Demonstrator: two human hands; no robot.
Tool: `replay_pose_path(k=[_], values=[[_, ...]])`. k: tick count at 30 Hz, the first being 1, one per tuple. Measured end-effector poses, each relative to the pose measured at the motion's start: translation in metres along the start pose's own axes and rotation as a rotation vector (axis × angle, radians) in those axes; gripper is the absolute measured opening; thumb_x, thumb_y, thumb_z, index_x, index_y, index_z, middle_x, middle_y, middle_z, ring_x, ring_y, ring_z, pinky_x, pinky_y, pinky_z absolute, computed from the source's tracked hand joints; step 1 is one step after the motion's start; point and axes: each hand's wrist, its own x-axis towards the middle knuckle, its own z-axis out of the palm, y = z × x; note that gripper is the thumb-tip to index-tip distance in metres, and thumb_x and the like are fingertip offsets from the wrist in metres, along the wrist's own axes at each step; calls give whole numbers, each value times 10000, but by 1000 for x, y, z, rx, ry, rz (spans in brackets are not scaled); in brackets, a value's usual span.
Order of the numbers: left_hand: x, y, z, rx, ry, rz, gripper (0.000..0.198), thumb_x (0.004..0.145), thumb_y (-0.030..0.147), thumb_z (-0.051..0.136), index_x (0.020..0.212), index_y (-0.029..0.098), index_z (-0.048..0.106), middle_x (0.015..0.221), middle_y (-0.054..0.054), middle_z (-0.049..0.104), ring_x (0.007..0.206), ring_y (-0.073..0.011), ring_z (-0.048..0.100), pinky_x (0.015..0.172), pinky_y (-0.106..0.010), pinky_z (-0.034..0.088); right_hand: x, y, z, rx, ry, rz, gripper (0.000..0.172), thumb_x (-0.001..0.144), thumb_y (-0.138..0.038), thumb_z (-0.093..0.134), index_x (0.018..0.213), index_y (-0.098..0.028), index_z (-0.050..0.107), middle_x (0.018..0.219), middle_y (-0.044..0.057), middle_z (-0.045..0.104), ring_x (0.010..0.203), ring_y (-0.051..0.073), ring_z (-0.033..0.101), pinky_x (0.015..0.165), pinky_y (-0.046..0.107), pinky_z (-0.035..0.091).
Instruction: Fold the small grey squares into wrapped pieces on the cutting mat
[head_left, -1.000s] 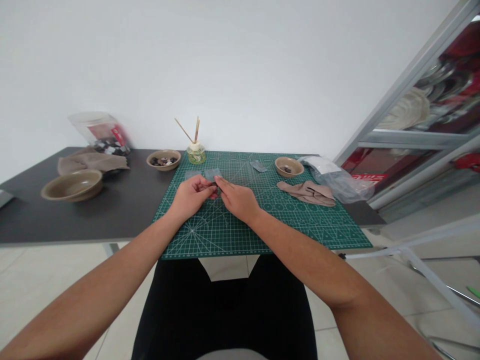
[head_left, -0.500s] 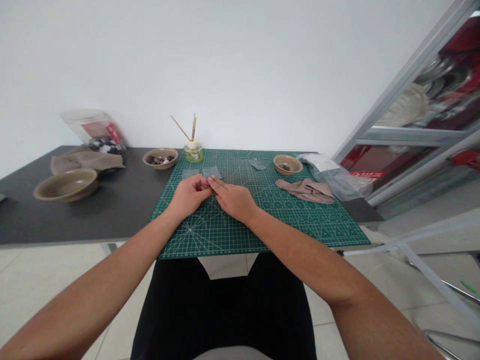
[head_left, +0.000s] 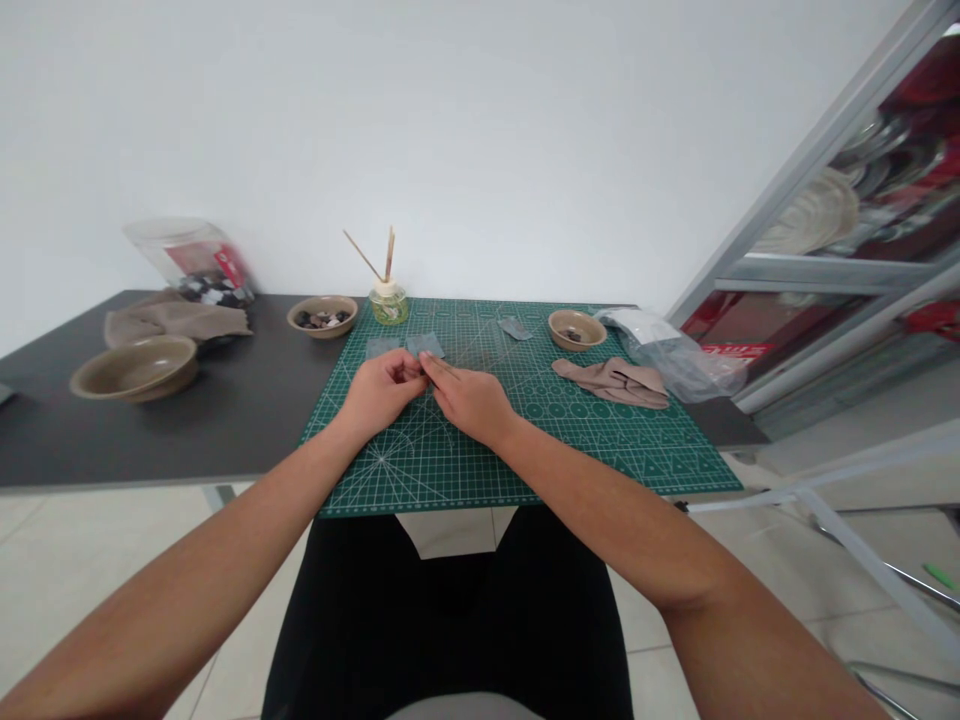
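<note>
My left hand (head_left: 385,388) and my right hand (head_left: 471,398) meet fingertip to fingertip over the green cutting mat (head_left: 420,480). Both are closed in a pinch; whatever lies between the fingers is too small or hidden to make out. Just beyond the fingertips lies a small greyish sheet or pouch (head_left: 429,344), partly covered by my fingers. To its left a similar clear piece (head_left: 381,346) lies flat behind my left hand. Farther right on the mat is another small translucent piece (head_left: 515,328).
Bowls of stones stand at the back left (head_left: 322,318) and right (head_left: 577,330). A reed diffuser (head_left: 388,300) is by the wall. A brown cloth (head_left: 615,382) and plastic bag (head_left: 675,355) lie right; a large bowl (head_left: 135,370), cloth (head_left: 176,318) and clear jar (head_left: 187,262) are left.
My hands stay together in nearly the same place, with only a slight shift of the fingertips. The view has moved a little; the objects around have not visibly moved.
</note>
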Motion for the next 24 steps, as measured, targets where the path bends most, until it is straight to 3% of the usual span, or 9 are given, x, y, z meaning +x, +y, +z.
replay_pose_path(k=[6, 14, 21, 24], values=[[-1, 1, 0, -23, -5, -42, 62, 672, 227, 658, 668, 189, 609, 605, 32, 625, 570, -117, 537, 571, -242, 415, 0, -1, 0, -26, 0, -34, 524, 1012, -199, 370, 1532, -153, 404, 1562, 117, 420, 1221, 198, 644, 999, 327, 536], [0, -5, 3, -232, 61, -53, 239, 647, 312, 760, 704, 194, 560, 599, 28, 652, 573, -132, 616, 578, -250, 462, 0, 2, 0, -11, 20, 25, 534, 1003, -187, 395, 1537, -157, 389, 1511, 100, 508, 1242, 184, 633, 993, 300, 537], [1, 0, 3, -259, -13, -52, 134, 644, 222, 697, 714, 184, 589, 633, 23, 683, 604, -134, 632, 627, -263, 496, 0, 1, 2, -24, 38, -38, 525, 1010, -188, 387, 1534, -151, 394, 1538, 105, 467, 1232, 188, 640, 987, 305, 545], [1, 1, 3, -184, 6, -5, 102, 671, 231, 686, 681, 178, 598, 598, 36, 635, 571, -110, 574, 589, -240, 452, 0, 3, 4, -26, 41, -39, 517, 1012, -187, 384, 1527, -150, 405, 1539, 99, 464, 1247, 185, 630, 1007, 308, 534]])
